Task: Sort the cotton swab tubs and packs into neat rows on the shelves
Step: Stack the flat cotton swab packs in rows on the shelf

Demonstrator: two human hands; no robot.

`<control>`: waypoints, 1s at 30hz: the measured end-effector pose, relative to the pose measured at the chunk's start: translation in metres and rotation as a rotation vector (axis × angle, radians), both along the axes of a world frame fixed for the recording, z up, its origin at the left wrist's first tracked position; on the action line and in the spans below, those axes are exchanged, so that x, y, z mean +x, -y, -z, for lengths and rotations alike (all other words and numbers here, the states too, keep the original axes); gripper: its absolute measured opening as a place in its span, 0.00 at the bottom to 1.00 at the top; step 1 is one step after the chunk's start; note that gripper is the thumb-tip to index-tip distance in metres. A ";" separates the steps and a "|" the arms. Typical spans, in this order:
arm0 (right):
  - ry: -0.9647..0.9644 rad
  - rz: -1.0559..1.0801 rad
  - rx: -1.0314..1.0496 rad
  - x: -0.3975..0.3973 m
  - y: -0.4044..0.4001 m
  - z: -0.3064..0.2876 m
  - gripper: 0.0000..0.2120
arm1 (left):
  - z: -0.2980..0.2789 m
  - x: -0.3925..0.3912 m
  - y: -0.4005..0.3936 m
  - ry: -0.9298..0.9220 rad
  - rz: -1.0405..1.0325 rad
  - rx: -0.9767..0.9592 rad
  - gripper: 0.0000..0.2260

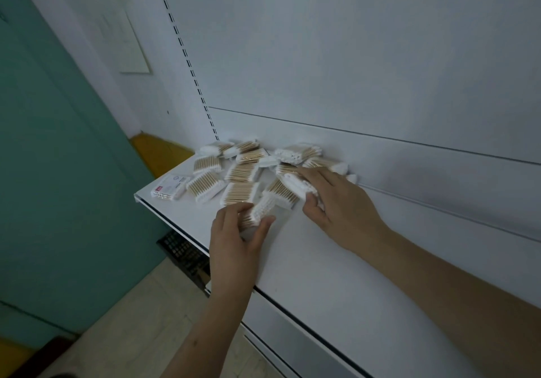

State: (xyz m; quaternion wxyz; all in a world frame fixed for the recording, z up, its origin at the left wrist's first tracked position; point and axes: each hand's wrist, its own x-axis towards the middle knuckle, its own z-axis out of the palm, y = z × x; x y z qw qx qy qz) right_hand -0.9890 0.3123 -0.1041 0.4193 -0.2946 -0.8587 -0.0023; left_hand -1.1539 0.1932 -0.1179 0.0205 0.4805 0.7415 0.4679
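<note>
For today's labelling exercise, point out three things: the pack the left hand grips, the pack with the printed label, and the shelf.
Pack in left hand (257, 213), head view, on its white swab tips.
Labelled pack (171, 186), head view, on its printed face.
Shelf (307, 248), head view, on bare surface.

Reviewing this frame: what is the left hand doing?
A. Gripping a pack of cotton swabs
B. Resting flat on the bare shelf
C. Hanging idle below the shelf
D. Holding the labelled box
A: the left hand has its fingers and thumb curled round a pack of cotton swabs just above the shelf.
</note>
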 end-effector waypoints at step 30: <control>-0.302 0.112 -0.332 0.091 0.000 -0.079 0.15 | -0.058 0.042 -0.016 0.144 0.513 0.115 0.10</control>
